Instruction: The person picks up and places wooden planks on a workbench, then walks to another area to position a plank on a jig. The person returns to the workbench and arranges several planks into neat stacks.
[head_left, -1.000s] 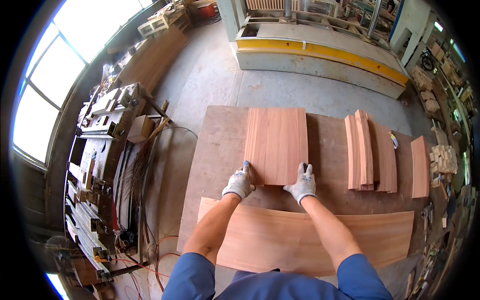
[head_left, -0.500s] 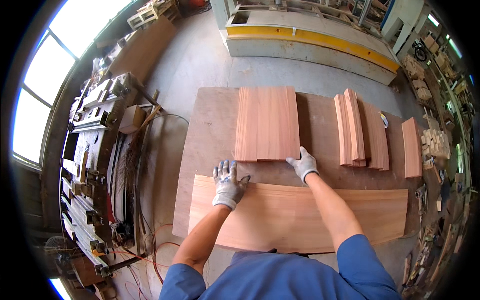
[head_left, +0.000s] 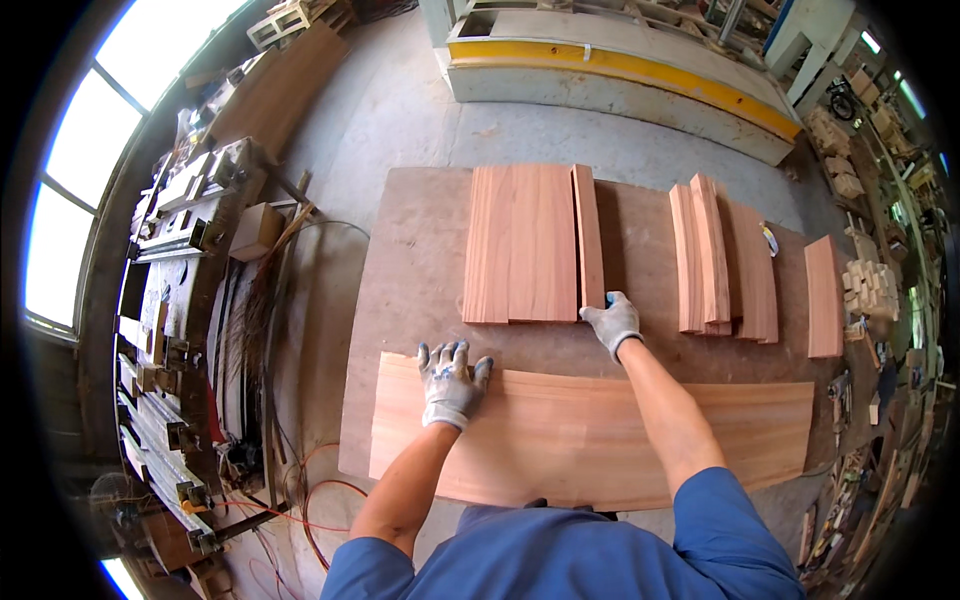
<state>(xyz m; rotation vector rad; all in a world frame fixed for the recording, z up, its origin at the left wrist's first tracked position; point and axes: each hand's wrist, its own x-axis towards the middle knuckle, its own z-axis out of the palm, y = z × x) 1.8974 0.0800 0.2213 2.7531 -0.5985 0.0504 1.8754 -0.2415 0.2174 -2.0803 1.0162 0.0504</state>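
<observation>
Both of my hands wear pale work gloves with blue stains. With fingers spread, my left hand (head_left: 453,383) lies on the far edge of a long wooden panel (head_left: 620,435) closest to my body. My right hand (head_left: 613,325) grips the near end of a narrow wooden strip (head_left: 588,235), thumb to the left and fingers along the right side. A thin dark gap parts this strip from the stack of reddish boards (head_left: 520,245) on its left. The underside of the strip is hidden.
Several curved wooden pieces (head_left: 752,270) stand to the right on the brown worktable (head_left: 420,230), with another block (head_left: 824,300) beyond them. A clamp rack (head_left: 180,300) runs along the left. Across the floor is a long machine bed with a yellow stripe (head_left: 610,62).
The narrow strip has come away from the right side of the board stack, opening a gap. My right hand has shifted slightly right; my left remains on the long panel.
</observation>
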